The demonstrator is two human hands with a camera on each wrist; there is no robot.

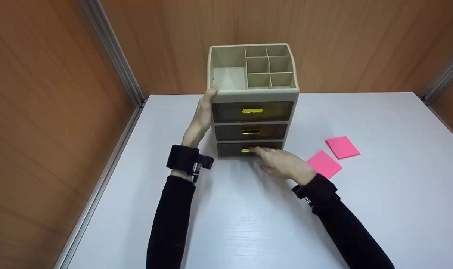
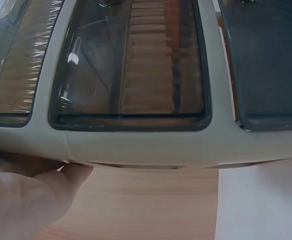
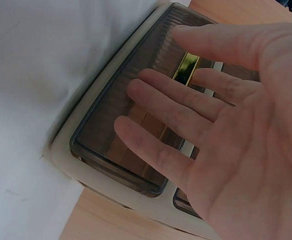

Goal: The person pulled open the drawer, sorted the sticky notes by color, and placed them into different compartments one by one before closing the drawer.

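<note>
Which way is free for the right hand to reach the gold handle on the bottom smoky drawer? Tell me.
Probably straight ahead: the right hand already has fingertips at the gold handle, nothing between.

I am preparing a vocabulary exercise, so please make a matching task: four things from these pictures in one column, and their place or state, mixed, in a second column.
Column 1:
1. left hand
2. right hand
3. pink note pads
4. top tray

Column 2:
a. lying on the white table
b. divided into compartments
c. fingers at the bottom drawer handle
d. resting on the organizer's side

Pairs: 1-d, 2-c, 3-a, 4-b
</note>
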